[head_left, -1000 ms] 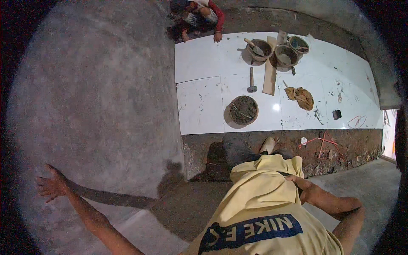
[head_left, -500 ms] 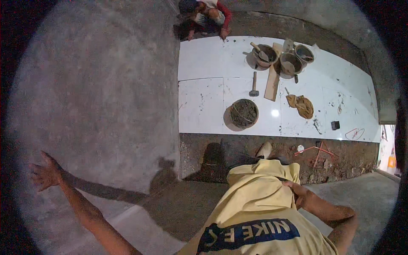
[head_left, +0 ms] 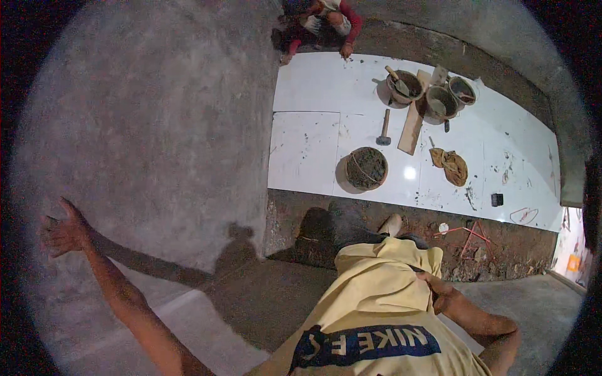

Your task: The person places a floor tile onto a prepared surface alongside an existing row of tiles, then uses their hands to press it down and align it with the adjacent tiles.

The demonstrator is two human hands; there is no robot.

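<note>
My left hand (head_left: 68, 229) is spread open against or just beside the grey concrete surface (head_left: 144, 106) on the left, its shadow trailing from it. My right hand (head_left: 433, 288) is curled at the side of my yellow shirt (head_left: 376, 294), near its hem; what its fingers hold is hidden. Beyond my body are white tiles (head_left: 304, 147) carrying a bucket of dark mortar (head_left: 365, 168), a mallet (head_left: 384, 128), a wooden board (head_left: 409, 135), several smaller buckets (head_left: 441, 104), a trowel (head_left: 397, 81), a bunched brown cloth (head_left: 453, 166) and a small black block (head_left: 497, 200).
A person in red sleeves (head_left: 351, 25) crouches at the tiles' far edge, both hands at it. A rough dirt strip (head_left: 514, 247) with red string (head_left: 473, 237) lies along the near edge. At the right is a bright opening (head_left: 567, 244) with an orange object (head_left: 574, 263).
My left hand has shifted up along the grey surface. The view has swung slightly, so the tiles and crouching person appear farther right. My right hand stays at my shirt.
</note>
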